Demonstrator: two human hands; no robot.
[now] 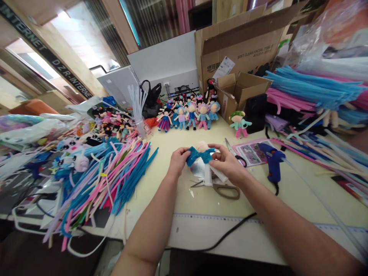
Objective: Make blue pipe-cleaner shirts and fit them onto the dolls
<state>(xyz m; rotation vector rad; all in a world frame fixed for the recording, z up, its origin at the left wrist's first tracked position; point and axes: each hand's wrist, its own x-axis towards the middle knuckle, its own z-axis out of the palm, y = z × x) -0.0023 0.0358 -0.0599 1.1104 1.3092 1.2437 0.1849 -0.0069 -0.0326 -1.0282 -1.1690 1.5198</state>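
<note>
Between my two hands is a small doll (201,154) of fuzzy pipe cleaner, with a cream round head, blue arms and white legs below. The fingertips of my left hand (180,160) pinch the end of one blue arm. My right hand (225,161) is closed on the other blue arm, its thumb and fingers around the end. Just beneath the doll lies a pair of scissors (231,192) with grey-brown handles, its blades partly hidden. A shiny, round, clear-looking thing (197,168) sits behind the doll, mostly covered.
A blue glue gun (273,163) stands at right, its cord trailing. More scissors (241,160) rest by a printed card (254,151). Bundles of pipe cleaners (115,172) spread at left. Finished dolls (192,115) line the back near cardboard boxes (241,90). A ruler strip (201,217) edges the front.
</note>
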